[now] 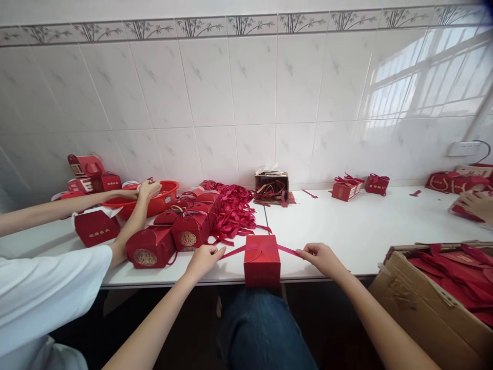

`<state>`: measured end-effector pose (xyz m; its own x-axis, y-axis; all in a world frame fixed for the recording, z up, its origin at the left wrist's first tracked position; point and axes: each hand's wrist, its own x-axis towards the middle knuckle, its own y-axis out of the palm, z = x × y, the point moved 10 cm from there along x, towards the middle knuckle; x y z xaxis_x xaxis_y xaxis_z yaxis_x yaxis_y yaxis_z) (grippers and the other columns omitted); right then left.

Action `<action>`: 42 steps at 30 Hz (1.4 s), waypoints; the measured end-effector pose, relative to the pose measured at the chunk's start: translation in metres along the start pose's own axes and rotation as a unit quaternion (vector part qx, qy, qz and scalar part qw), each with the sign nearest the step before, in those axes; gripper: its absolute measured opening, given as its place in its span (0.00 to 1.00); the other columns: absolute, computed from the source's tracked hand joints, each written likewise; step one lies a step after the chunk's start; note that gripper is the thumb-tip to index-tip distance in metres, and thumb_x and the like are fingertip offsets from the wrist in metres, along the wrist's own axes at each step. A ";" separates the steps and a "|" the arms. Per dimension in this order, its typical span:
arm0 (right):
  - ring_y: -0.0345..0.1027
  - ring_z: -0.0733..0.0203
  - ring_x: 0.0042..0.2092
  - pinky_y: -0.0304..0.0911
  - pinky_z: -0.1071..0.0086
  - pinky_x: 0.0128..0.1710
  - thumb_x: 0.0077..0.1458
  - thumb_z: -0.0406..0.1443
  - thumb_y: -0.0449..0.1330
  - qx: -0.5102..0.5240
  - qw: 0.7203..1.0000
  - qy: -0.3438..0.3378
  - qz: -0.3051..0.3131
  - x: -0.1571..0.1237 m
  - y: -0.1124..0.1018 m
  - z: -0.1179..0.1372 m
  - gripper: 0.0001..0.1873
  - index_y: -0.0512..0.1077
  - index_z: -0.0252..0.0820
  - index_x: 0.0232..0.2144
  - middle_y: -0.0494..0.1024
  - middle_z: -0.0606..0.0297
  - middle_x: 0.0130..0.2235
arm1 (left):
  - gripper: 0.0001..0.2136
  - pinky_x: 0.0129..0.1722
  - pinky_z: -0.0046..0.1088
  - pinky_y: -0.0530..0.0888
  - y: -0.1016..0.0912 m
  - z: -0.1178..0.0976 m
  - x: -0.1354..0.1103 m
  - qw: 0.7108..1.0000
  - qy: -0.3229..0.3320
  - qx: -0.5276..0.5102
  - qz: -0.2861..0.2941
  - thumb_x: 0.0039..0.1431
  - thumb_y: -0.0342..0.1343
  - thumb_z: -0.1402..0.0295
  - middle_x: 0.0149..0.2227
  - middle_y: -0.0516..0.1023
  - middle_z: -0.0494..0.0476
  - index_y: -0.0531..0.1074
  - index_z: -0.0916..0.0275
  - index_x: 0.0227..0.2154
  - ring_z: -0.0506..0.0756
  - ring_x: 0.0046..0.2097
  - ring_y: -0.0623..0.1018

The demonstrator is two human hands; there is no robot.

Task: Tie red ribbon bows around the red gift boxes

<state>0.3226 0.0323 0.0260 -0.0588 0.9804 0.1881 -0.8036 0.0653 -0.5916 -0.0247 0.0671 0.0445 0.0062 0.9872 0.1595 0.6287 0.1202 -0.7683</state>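
A small red gift box (pixel 262 264) stands at the table's front edge, right in front of me. A red ribbon (pixel 287 250) crosses its top, with one end stretched out to each side. On the left, my left hand (pixel 204 261) pinches one ribbon end between thumb and fingers. My right hand (pixel 319 258) pinches the other end on the right. The ribbon looks taut between both hands and the box. No knot shows on the box top.
Left of me, a co-worker's hands (pixel 148 190) work over a red basin (pixel 167 194). Several red gift boxes (pixel 190 228) and a heap of ribbons (pixel 234 210) lie between us. A cardboard carton (pixel 416 293) of red boxes stands at right, with another person's hand (pixel 475 205) beyond.
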 end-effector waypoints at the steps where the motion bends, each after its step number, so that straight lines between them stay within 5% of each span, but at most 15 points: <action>1: 0.54 0.65 0.26 0.51 0.71 0.27 0.48 0.53 0.56 -0.001 1.000 0.002 -0.002 0.000 0.000 -0.002 0.24 0.64 0.40 0.17 0.63 0.68 0.20 | 0.22 0.25 0.27 0.50 0.001 0.002 0.001 1.000 0.000 0.006 -0.001 0.49 0.49 0.51 0.14 0.50 0.46 0.50 0.60 0.12 0.49 0.22 0.56; 7: 0.51 0.67 0.25 0.48 0.72 0.26 0.47 0.55 0.56 -0.022 1.000 0.009 -0.009 0.001 -0.009 -0.014 0.26 0.61 0.40 0.15 0.59 0.70 0.19 | 0.20 0.24 0.26 0.51 -0.003 0.004 0.003 1.000 0.011 0.027 -0.002 0.49 0.49 0.54 0.14 0.54 0.47 0.53 0.60 0.12 0.50 0.22 0.59; 13: 0.55 0.64 0.25 0.51 0.70 0.26 0.50 0.53 0.54 -0.071 0.997 -0.010 -0.002 0.006 -0.011 -0.004 0.25 0.62 0.41 0.16 0.63 0.68 0.20 | 0.19 0.26 0.26 0.56 -0.017 -0.018 0.002 0.998 0.061 0.021 -0.020 0.49 0.53 0.52 0.16 0.61 0.48 0.59 0.60 0.14 0.51 0.23 0.63; 18: 0.65 0.57 0.35 0.59 0.65 0.35 0.52 0.48 0.54 -0.113 0.984 0.000 -0.137 -0.006 -0.035 0.006 0.17 0.69 0.41 0.34 0.72 0.58 0.37 | 0.12 0.32 0.25 0.61 -0.044 -0.041 -0.015 0.985 0.111 -0.004 -0.133 0.49 0.56 0.55 0.28 0.71 0.53 0.69 0.59 0.24 0.54 0.31 0.70; 20: 0.65 0.58 0.35 0.60 0.65 0.36 0.52 0.46 0.53 -0.092 0.988 -0.009 -0.127 -0.013 -0.032 0.016 0.15 0.68 0.41 0.34 0.71 0.58 0.38 | 0.14 0.29 0.25 0.60 -0.033 -0.048 -0.024 0.990 0.111 -0.002 -0.086 0.52 0.53 0.55 0.23 0.70 0.51 0.69 0.60 0.21 0.53 0.27 0.68; 24: 0.62 0.62 0.31 0.58 0.68 0.32 0.53 0.42 0.52 -0.013 0.998 -0.043 0.052 -0.029 0.008 0.049 0.11 0.68 0.41 0.26 0.71 0.64 0.29 | 0.22 0.24 0.26 0.54 0.013 -0.058 -0.042 0.993 0.079 0.017 0.086 0.55 0.47 0.52 0.15 0.63 0.49 0.69 0.62 0.16 0.51 0.21 0.61; 27: 0.61 0.63 0.29 0.56 0.69 0.30 0.52 0.39 0.52 -0.005 0.990 -0.034 0.139 -0.039 0.035 0.061 0.12 0.73 0.40 0.29 0.72 0.65 0.27 | 0.21 0.24 0.25 0.55 0.033 -0.063 -0.051 0.986 0.065 -0.006 0.152 0.55 0.47 0.52 0.17 0.66 0.50 0.72 0.63 0.17 0.50 0.21 0.62; 31: 0.64 0.61 0.32 0.58 0.67 0.34 0.51 0.38 0.54 0.010 0.993 0.013 0.120 -0.037 0.051 0.044 0.17 0.74 0.38 0.42 0.74 0.63 0.31 | 0.21 0.22 0.25 0.57 0.045 -0.056 -0.054 0.973 0.023 -0.109 0.200 0.52 0.52 0.51 0.15 0.67 0.49 0.76 0.64 0.36 0.51 0.20 0.65; 33: 0.66 0.61 0.33 0.60 0.66 0.36 0.50 0.40 0.57 0.087 0.993 0.058 0.060 -0.035 0.047 0.028 0.22 0.71 0.36 0.47 0.74 0.61 0.34 | 0.29 0.20 0.24 0.56 0.052 -0.041 -0.057 0.958 -0.042 -0.166 0.229 0.53 0.51 0.50 0.12 0.64 0.46 0.67 0.66 0.52 0.51 0.17 0.63; 36: 0.68 0.63 0.32 0.63 0.68 0.29 0.47 0.44 0.61 0.323 0.935 0.141 -0.025 -0.036 0.046 0.004 0.25 0.67 0.41 0.47 0.72 0.59 0.44 | 0.32 0.18 0.21 0.55 0.059 -0.027 -0.063 0.906 -0.129 -0.321 0.245 0.56 0.50 0.51 0.19 0.72 0.48 0.52 0.61 0.60 0.49 0.17 0.64; 40: 0.71 0.65 0.35 0.67 0.72 0.28 0.47 0.42 0.65 0.597 0.778 0.172 -0.086 -0.036 0.052 -0.010 0.15 0.67 0.45 0.35 0.72 0.64 0.48 | 0.19 0.21 0.20 0.65 0.067 -0.023 -0.069 0.774 -0.212 -0.560 0.205 0.56 0.55 0.63 0.38 0.78 0.57 0.59 0.53 0.50 0.49 0.27 0.75; 42: 0.72 0.66 0.36 0.69 0.74 0.28 0.48 0.40 0.64 0.646 0.734 0.179 -0.105 -0.033 0.053 -0.016 0.11 0.67 0.45 0.32 0.75 0.65 0.41 | 0.12 0.22 0.20 0.69 0.067 -0.021 -0.067 0.730 -0.233 -0.624 0.155 0.56 0.56 0.69 0.42 0.77 0.58 0.63 0.56 0.43 0.51 0.31 0.78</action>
<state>0.2919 0.0061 -0.0243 0.1209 0.9748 -0.1873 -0.6767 0.2190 0.7029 0.0335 0.0065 -0.0044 0.2170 0.9098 -0.3537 0.8737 -0.0194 0.4860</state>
